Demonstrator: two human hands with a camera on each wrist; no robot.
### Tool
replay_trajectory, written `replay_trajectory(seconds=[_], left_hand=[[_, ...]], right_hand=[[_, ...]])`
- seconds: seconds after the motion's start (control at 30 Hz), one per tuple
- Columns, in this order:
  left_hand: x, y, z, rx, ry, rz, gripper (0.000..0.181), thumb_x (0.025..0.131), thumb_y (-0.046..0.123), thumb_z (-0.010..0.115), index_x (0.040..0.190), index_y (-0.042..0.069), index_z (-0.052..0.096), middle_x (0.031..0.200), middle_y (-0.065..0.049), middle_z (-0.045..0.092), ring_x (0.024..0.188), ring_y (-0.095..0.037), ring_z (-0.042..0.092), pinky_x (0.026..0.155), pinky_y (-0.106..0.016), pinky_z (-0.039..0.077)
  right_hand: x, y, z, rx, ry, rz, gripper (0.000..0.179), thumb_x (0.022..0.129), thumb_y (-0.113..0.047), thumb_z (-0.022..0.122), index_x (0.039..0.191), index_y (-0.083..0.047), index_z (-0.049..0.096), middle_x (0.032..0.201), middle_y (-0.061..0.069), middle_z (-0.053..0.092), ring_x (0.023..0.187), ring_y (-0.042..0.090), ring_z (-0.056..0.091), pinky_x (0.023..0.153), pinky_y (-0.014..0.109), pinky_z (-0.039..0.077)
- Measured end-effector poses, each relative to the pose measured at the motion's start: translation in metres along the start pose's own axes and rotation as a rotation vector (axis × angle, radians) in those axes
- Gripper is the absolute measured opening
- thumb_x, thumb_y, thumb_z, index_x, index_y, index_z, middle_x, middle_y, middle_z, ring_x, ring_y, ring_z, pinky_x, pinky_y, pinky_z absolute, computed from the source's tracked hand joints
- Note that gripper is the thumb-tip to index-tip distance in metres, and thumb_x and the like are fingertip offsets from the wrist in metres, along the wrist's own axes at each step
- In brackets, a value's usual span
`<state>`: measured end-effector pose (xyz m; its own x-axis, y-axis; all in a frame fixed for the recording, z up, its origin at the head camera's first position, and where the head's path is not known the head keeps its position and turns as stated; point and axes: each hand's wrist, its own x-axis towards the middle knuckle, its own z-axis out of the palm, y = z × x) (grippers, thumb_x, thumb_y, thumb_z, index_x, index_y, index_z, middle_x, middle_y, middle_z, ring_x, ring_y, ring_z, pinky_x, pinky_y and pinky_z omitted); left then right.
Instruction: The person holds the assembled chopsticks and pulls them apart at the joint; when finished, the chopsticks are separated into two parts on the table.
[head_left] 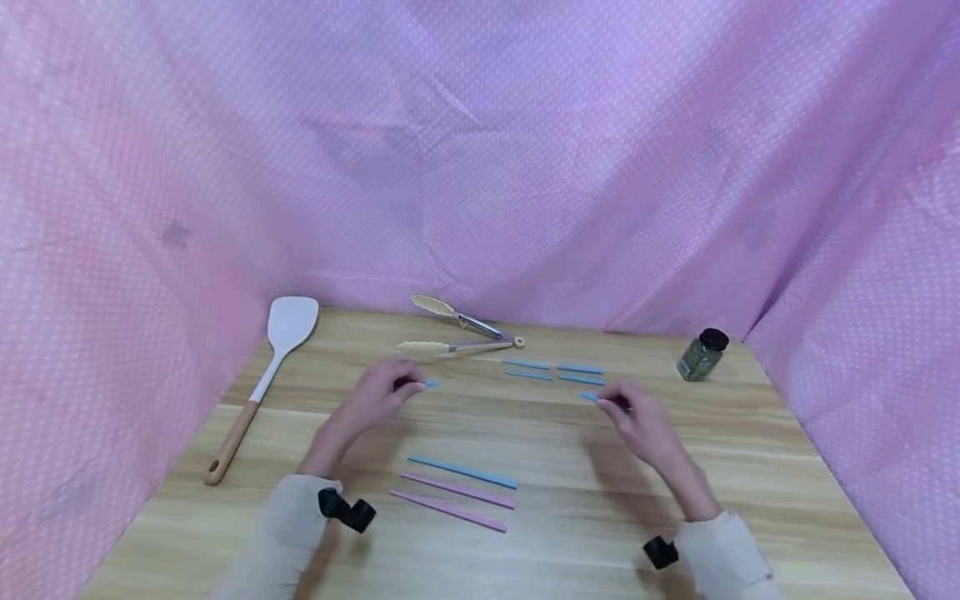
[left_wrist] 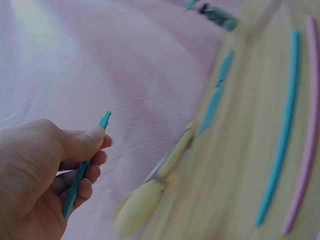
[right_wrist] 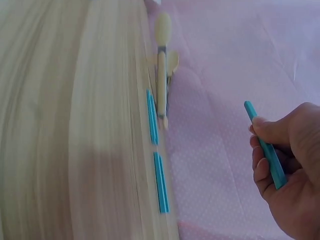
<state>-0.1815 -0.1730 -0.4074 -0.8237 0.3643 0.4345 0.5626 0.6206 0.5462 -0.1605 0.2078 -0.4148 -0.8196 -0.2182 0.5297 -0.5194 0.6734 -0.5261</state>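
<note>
My left hand point(head_left: 384, 390) pinches a short blue stick point(left_wrist: 75, 192) between thumb and fingers, its narrow, uneven end poking out past the thumb. Another short blue stick point(right_wrist: 272, 162) is gripped in my right hand point(head_left: 637, 421), lying across the curled fingers under the thumb. Both hands are held apart above the wooden table. Between them and farther back lie several short blue sticks point(head_left: 581, 369), set in two rows. Closer to me are one long blue stick point(head_left: 462, 472) and two long pink sticks point(head_left: 457, 492), roughly parallel and slanting.
Tongs point(head_left: 480, 325) with cream tips lie spread at the back of the table point(head_left: 750, 467). A white spatula point(head_left: 291, 323) with a wooden handle is on the left. At the back right stands a dark-lidded jar point(head_left: 701, 357). Pink dotted cloth point(head_left: 480, 167) surrounds the back and sides.
</note>
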Motion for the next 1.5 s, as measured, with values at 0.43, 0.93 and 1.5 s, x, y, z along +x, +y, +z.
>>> replay_trajectory(seconds=[0.43, 0.93, 1.5], left_hand=[[0.006, -0.009, 0.020, -0.034, -0.099, -0.010, 0.005, 0.089, 0.011, 0.067, 0.088, 0.007, 0.068, 0.079, 0.003, 0.058, 0.071, -0.008, 0.049, 0.062, -0.021, 0.044], [0.051, 0.002, 0.081, -0.072, -0.234, -0.097, 0.011, 0.091, 0.006, 0.061, 0.101, 0.008, 0.066, 0.095, -0.002, 0.063, 0.087, -0.013, 0.056, 0.078, -0.027, 0.049], [0.080, 0.001, 0.151, -0.101, -0.254, -0.161, 0.010, 0.090, 0.004, 0.063, 0.096, 0.006, 0.071, 0.095, -0.005, 0.062, 0.086, -0.014, 0.055, 0.077, -0.025, 0.048]], right_hand=[[-0.002, 0.035, -0.017, -0.036, -0.042, 0.076, 0.010, 0.086, 0.000, 0.067, 0.095, -0.004, 0.069, 0.084, 0.003, 0.064, 0.075, 0.005, 0.053, 0.064, 0.019, 0.046], [0.006, 0.073, 0.011, 0.071, -0.132, 0.183, 0.013, 0.085, -0.002, 0.069, 0.098, -0.001, 0.069, 0.090, 0.011, 0.070, 0.079, 0.004, 0.057, 0.069, 0.018, 0.049], [0.025, 0.093, 0.038, -0.001, -0.269, 0.261, 0.007, 0.087, -0.012, 0.069, 0.093, -0.008, 0.070, 0.093, 0.008, 0.070, 0.088, 0.022, 0.061, 0.080, 0.038, 0.049]])
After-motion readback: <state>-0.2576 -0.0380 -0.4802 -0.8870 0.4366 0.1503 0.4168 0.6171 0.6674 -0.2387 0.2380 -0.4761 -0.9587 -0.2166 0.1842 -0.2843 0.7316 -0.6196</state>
